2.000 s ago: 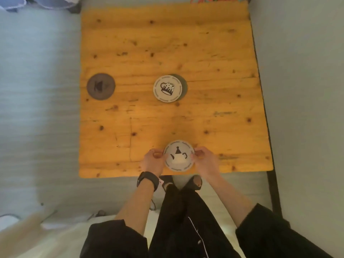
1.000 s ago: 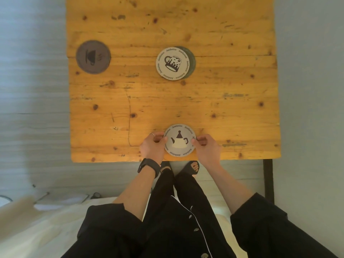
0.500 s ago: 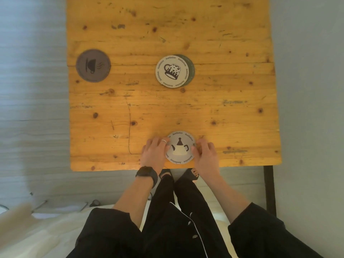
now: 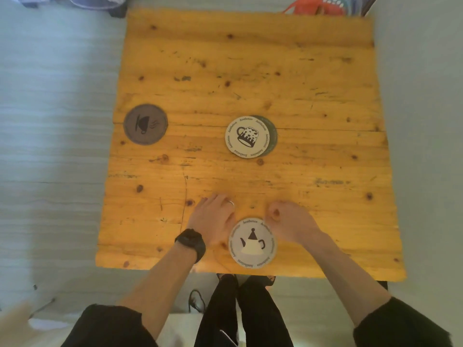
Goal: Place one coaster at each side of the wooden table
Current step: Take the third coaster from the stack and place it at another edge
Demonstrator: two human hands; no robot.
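A white teapot coaster (image 4: 252,242) lies flat at the near edge of the wooden table (image 4: 250,78). My left hand (image 4: 213,219) rests just beyond its upper left, fingers spread and empty. My right hand (image 4: 290,221) sits just beyond its upper right, fingers curled and holding nothing. A grey cup coaster (image 4: 145,124) lies at the table's left side. In the middle, a white mug coaster (image 4: 246,137) lies on top of a dark coaster (image 4: 271,132), which shows only as a rim on the right.
Pale floor surrounds the table. An orange and patterned object (image 4: 318,6) pokes in beyond the far right corner. A dark object (image 4: 117,11) stands past the far left corner. My legs and feet (image 4: 246,281) are under the near edge.
Both hands have let go of the teapot coaster and slid forward past it. The coaster stays at the near edge. The camera has tilted up, showing more of the table.
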